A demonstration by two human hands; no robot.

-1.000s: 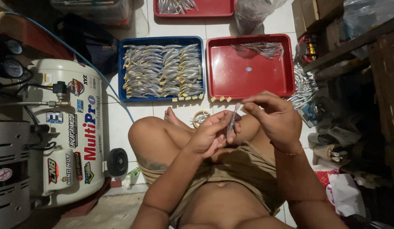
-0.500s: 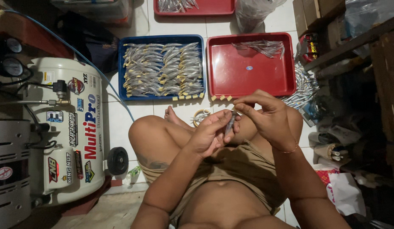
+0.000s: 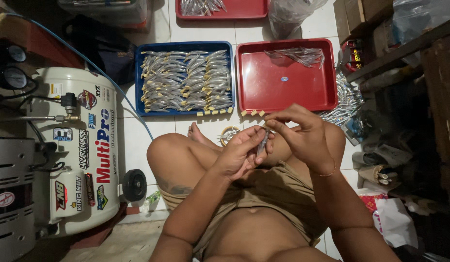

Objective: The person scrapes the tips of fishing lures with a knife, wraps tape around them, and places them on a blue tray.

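Together, left hand [image 3: 239,156] and right hand [image 3: 302,136] pinch a slim silver lure [image 3: 262,143] above the lap, near the red tray's [image 3: 283,82] front edge.

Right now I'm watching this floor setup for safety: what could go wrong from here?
The small silver piece is pinched between the left hand and right hand above the lap, so it might slip and drop. Loose yellow bits lie on the tiles by the bare foot and could scatter. The blue hose runs close to the knee.
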